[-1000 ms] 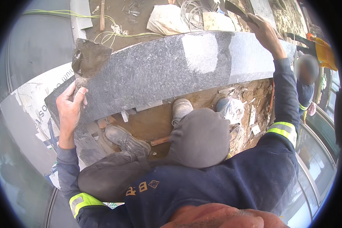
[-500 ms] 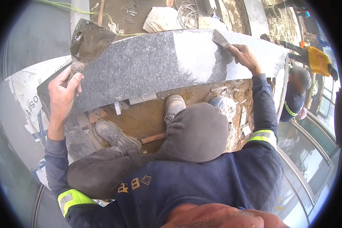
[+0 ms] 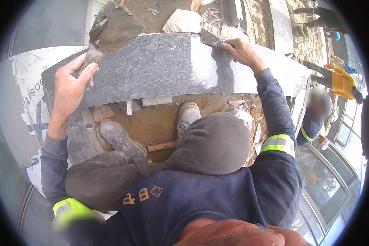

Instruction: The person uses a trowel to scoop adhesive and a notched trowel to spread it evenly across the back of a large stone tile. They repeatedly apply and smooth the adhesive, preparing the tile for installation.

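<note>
My left hand (image 3: 74, 83) is closed around the crusted, thick handle of a broad, dark, dirt-smeared scoop-like tool (image 3: 115, 29); its exact kind is unclear. That tool hangs above the left part of a long grey stone slab (image 3: 151, 67) lying across in front of me. My right hand (image 3: 242, 52) grips a putty knife (image 3: 210, 38), its flat blade pointing left over the slab's far edge. The putty knife's handle is hidden in my fingers. Whether the blade touches the stone I cannot tell. Sunlight whitens the slab's right part, and my right arm's shadow falls there.
My shoes (image 3: 188, 112) rest on brown dirt below the slab, near a wooden stick (image 3: 162, 146) and rubble. A pale sack-like piece (image 3: 181, 21) and coiled cable (image 3: 214, 18) lie beyond. At the right are a crouching person (image 3: 313, 119) and one in yellow (image 3: 342, 83).
My right hand has carried the putty knife leftward along the slab's far edge. My left hand has lifted the scoop-like tool slightly away and to the right.
</note>
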`<state>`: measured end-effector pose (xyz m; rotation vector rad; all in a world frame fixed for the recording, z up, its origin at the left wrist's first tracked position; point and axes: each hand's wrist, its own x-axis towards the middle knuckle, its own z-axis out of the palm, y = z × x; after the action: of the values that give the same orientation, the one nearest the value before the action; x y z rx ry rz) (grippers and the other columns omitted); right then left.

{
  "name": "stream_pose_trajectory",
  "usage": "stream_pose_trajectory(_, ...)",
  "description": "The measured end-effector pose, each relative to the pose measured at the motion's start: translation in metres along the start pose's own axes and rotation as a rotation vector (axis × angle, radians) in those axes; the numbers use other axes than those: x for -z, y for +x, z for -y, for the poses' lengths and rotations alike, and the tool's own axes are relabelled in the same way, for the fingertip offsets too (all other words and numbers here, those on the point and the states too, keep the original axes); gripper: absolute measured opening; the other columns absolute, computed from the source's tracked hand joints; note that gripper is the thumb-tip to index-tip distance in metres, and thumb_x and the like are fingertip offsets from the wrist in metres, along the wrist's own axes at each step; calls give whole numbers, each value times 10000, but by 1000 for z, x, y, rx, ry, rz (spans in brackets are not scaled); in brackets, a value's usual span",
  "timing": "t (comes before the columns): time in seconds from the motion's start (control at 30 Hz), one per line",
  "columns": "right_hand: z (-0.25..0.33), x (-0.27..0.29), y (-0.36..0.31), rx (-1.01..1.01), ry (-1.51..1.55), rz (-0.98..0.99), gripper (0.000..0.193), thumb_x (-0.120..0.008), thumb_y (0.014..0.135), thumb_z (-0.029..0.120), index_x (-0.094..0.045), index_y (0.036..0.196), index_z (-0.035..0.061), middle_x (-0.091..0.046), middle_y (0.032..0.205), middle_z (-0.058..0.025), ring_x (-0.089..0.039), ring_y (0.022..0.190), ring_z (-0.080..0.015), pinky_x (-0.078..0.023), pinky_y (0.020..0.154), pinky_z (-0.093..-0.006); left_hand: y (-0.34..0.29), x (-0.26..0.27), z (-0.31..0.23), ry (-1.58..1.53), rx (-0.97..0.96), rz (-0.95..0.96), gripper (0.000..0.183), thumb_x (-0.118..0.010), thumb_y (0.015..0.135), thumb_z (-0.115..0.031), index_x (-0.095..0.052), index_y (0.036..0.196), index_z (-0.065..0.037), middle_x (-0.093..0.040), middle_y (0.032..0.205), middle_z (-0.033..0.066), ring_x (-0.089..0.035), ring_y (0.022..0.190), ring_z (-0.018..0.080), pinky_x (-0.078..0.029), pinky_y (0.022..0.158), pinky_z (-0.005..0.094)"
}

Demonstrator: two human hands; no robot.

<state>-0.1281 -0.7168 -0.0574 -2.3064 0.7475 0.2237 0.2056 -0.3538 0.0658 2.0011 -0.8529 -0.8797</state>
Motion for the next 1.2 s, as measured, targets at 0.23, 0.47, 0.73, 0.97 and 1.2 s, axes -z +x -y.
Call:
stream_pose_trajectory(0.23,37,-26,27,160,-73,2,376,-613,1030,323,-752,1039,-26,-676,728,-179,-666,639,-277,-544,645,-417,-1,2,4,-14,26,34,392,-676,977,-130,-657,1317,64,-668,869,7,-545,673,47,-438,608,215)
stream_pose_trajectory(0.47,120,-57,11,337,79,160,346,-607,1028,303,-735,1125,-3,-735,948,-221,-716,891,-392,-568,801,-454,-9,8,5,-24,20,23,371,-675,980,-130,-668,1301,55,-669,873,11,-551,676,45,-442,599,215)
stream_pose_trajectory(0.73,104,-63,-58,72,418,-121,361,-589,1039,199,-654,1304,-37,-710,1143,-244,-692,1043,-365,-555,902,-405,-3,3,5,7,-13,1,367,-691,976,-155,-681,1273,59,-650,848,-10,-529,664,40,-433,600,213)
stream_pose_trajectory(0.97,129,-85,-39,213,28,-383,445,-639,927,70,-622,1361,-23,-637,1007,-234,-647,894,-364,-538,806,-421,0,2,9,13,-26,21,412,-701,972,-186,-669,1299,62,-643,821,-18,-528,665,41,-433,599,220)
stream_pose_trajectory(1.2,136,-112,-23,223,46,-444,469,-640,888,32,-623,1352,-35,-612,1010,-255,-632,906,-386,-531,806,-437,-6,5,12,44,14,-14,456,-699,972,-173,-631,1340,88,-656,829,-7,-531,668,42,-433,598,216)
